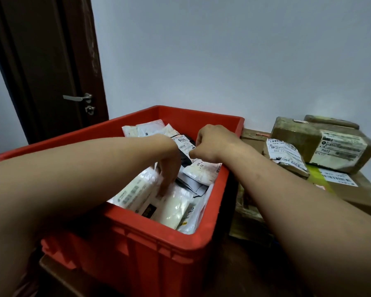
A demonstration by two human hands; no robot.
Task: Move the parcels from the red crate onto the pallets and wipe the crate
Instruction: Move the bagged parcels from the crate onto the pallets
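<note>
The red crate (150, 239) stands in front of me, filled with several white and grey parcel bags. My left hand (169, 168) reaches down into it, fingers pointing down onto a white bag (137, 196) near the front. My right hand (212, 142) hovers over the crate's right side with curled fingers that pinch the edge of a black parcel bearing a white label (183, 144). A small white padded bag (201, 172) lies just below that hand.
To the right of the crate, several brown taped boxes (321, 144) with shipping labels are stacked on a low surface. A dark door (51, 67) with a metal handle stands behind the crate on the left. A plain wall fills the background.
</note>
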